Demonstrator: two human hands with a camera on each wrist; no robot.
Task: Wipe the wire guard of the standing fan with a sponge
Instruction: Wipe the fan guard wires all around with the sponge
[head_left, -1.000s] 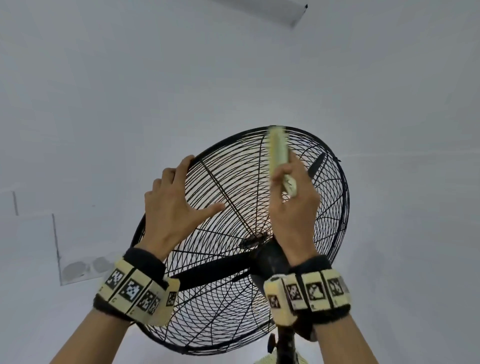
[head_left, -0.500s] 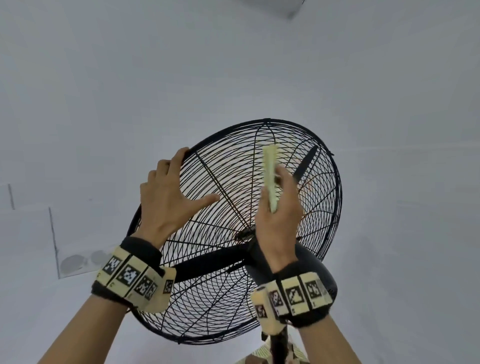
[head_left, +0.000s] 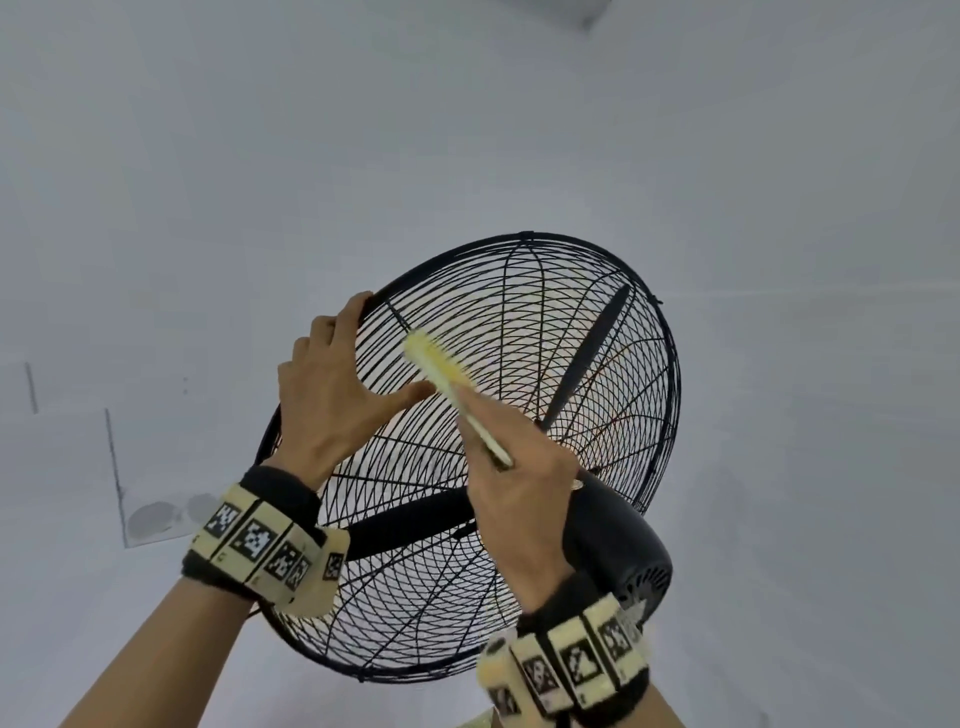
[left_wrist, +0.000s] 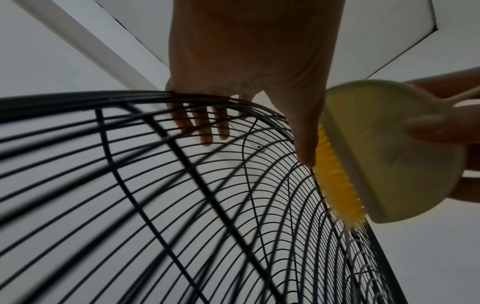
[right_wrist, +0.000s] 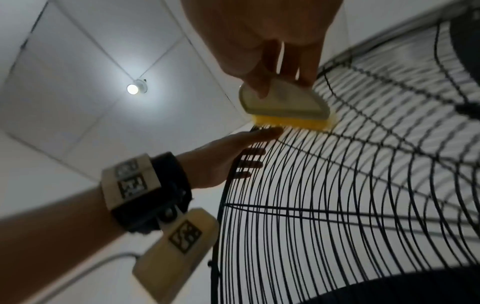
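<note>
**Scrubbing the upper left of the fan guard**

I am mid-wipe. My right hand (head_left: 519, 467) pinches the sponge (head_left: 441, 371), a pale-backed pad with yellow bristles, and presses its bristle side against the wire guard (head_left: 519, 519) at about ten o'clock on the circle. My left hand (head_left: 332, 395) steadies the fan, fingers curled over the rim (head_left: 467, 254) at ten o'clock, thumb stretched flat along the wires, just beside the sponge.

Next, I judge, the sponge should sweep along the rings toward twelve o'clock, with light pressure so the wires do not flex.

My own thumb stands in the way of the stroke. The black motor housing (head_left: 618, 545) sits at five o'clock, a blade (head_left: 592, 358) behind the wires, a ceiling light (right_wrist: 133, 88) overhead.
</note>
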